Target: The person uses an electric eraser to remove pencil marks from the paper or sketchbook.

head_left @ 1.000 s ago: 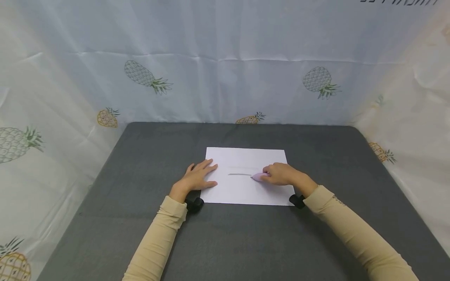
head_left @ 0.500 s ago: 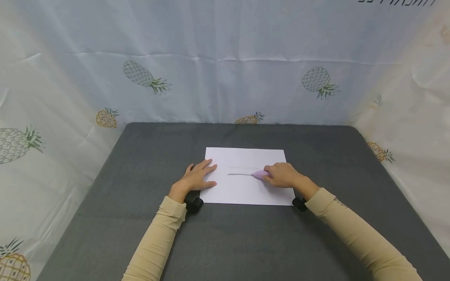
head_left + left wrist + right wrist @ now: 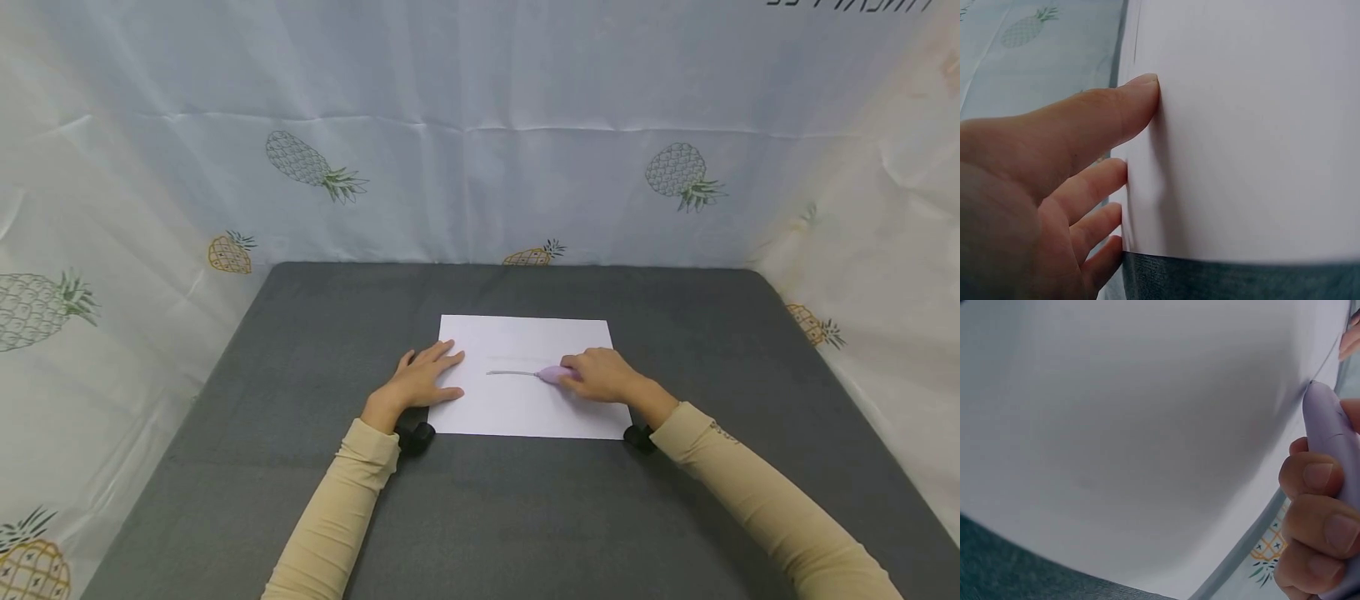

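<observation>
A white sheet of paper (image 3: pixel 517 417) lies on the dark grey table. My left hand (image 3: pixel 420 379) rests on its left edge with fingers spread; in the left wrist view the thumb (image 3: pixel 1138 103) lies over the sheet. My right hand (image 3: pixel 603 375) grips a thick lavender pen-shaped tool (image 3: pixel 553 375), whose tapered end points left. Several fingers curl round the tool's body (image 3: pixel 1329 428) in the right wrist view, and its small dark tip is right at the paper. From that tip a thin grey line (image 3: pixel 510 372) runs left across the sheet. The tool's rear end is hidden by the hand.
The dark grey table (image 3: pixel 480 517) extends on all sides of the paper. Pale curtains (image 3: pixel 465 183) printed with pineapples hang behind it and at both sides. A black wrist strap or camera sits at each wrist.
The tool's tip has shifted slightly away from me, to the right end of the grey line. That line looks thinner than a second ago. My left hand has stayed in place.
</observation>
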Available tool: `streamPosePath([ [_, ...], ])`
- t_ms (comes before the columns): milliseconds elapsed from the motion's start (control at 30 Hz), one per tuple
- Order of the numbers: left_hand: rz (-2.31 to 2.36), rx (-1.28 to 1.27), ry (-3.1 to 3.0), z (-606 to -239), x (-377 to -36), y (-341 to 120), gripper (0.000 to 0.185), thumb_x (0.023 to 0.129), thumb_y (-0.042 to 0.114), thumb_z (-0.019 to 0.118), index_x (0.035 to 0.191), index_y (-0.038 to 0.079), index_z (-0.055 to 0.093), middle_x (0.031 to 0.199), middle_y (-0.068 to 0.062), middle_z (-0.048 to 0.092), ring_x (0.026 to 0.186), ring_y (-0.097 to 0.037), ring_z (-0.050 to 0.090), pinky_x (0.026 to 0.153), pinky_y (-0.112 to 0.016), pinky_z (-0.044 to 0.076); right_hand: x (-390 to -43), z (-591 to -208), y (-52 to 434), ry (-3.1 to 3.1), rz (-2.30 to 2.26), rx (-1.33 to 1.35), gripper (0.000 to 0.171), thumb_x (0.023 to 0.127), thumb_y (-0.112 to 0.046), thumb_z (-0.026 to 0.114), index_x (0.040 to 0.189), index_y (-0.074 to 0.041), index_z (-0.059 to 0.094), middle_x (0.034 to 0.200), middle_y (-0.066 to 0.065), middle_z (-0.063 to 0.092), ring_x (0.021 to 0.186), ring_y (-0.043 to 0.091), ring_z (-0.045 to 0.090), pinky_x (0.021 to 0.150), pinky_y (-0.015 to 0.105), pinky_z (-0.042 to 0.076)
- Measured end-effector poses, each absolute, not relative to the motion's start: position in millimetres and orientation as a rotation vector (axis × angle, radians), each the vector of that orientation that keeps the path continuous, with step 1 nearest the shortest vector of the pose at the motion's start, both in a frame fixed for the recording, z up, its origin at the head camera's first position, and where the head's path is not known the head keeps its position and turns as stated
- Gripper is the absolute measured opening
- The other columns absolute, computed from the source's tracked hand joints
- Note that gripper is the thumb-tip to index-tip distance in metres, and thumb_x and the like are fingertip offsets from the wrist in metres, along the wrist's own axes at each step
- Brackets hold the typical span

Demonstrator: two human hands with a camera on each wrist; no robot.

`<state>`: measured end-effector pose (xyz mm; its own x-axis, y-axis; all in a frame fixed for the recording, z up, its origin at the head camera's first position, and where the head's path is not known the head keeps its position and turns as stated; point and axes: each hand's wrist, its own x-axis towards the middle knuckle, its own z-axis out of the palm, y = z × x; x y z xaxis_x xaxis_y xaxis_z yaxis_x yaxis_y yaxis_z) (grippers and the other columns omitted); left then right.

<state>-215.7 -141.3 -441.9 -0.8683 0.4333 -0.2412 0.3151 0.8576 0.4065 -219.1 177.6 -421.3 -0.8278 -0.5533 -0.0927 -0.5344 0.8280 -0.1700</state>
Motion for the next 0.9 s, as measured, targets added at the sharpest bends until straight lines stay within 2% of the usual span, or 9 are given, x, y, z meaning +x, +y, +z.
streamPosePath([
  [600, 0.513, 0.553, 2.705, -441.4, -214.3, -141.7, 0.068, 0.093, 0.038, 0.061, 0.151, 0.015, 0.033, 0.163, -0.01, 0.02, 0.152, -0.032, 0.018, 0.12, -0.063, 0.009, -214.0, -425.7, 177.6, 2.905, -0.2, -0.852, 0.023, 0.091, -0.026, 0.059, 0.099, -0.006, 0.068, 0.07, 0.004, 0.06, 0.063, 0.014, 0.044, 0.056, 0.023, 0.029],
  [900, 0.504, 0.551, 2.698, -441.9, -214.9, -140.9, 0.068, 0.093, 0.039, 0.06, 0.152, 0.017, 0.032, 0.164, -0.009, 0.019, 0.153, -0.03, 0.016, 0.121, -0.062, 0.007, -212.4, -424.9, 176.6, 2.922, -0.205, -0.868, 0.022, 0.091, -0.026, 0.058, 0.096, -0.006, 0.067, 0.062, 0.0, 0.05, 0.059, 0.012, 0.04, 0.054, 0.022, 0.026],
])
